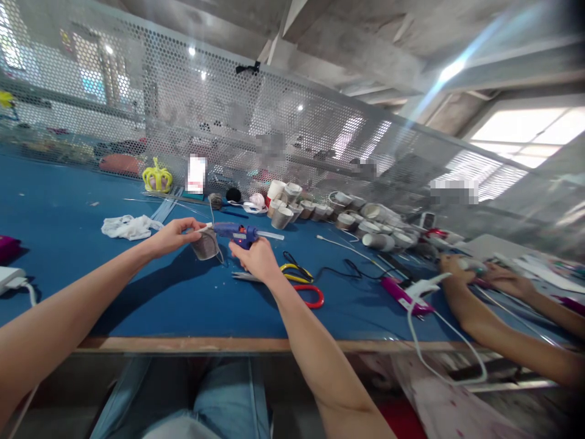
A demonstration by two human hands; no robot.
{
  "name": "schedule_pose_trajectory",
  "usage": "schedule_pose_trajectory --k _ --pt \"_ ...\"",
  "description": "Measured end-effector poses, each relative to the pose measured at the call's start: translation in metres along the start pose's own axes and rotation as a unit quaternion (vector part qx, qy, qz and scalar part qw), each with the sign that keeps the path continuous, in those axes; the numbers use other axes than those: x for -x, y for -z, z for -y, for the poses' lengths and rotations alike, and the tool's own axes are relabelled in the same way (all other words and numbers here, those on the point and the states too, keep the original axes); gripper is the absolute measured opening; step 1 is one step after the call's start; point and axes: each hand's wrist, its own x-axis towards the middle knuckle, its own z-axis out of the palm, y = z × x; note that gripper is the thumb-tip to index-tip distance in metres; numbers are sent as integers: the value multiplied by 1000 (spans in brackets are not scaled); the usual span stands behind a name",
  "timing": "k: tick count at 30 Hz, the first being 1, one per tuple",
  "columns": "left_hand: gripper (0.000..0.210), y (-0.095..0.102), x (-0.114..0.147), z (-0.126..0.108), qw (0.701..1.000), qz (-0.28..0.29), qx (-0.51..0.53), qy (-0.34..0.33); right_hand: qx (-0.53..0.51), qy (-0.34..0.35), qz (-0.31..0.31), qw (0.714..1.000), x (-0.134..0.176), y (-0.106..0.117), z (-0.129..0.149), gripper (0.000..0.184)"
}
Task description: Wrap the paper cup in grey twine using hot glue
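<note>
My left hand (176,236) is closed on the rim of a small grey cup (206,245), which is tilted above the blue table. A thin cord stands up from the cup's rim and a loose end hangs at its right side. In my right hand (259,259) is a blue hot glue gun (237,234), its nozzle pointing left at the cup's rim. A clear glue stick (272,235) sticks out of the gun's back end. Scissors with red and yellow handles (312,297) lie just right of my right wrist.
Several similar cups (283,216) stand in rows toward the back right. White cloth (128,227) and a yellow crown-shaped piece (156,178) lie at the left. A purple power bank (404,297) with white cables sits right, near a co-worker's hands (457,271). A perforated metal screen (219,110) closes the back.
</note>
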Motion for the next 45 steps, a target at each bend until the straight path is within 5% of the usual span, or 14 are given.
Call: schedule_pose_trajectory --k 45 --pt "24 12 5 -14 994 97 54 11 -89 -62 42 993 1 6 5 24"
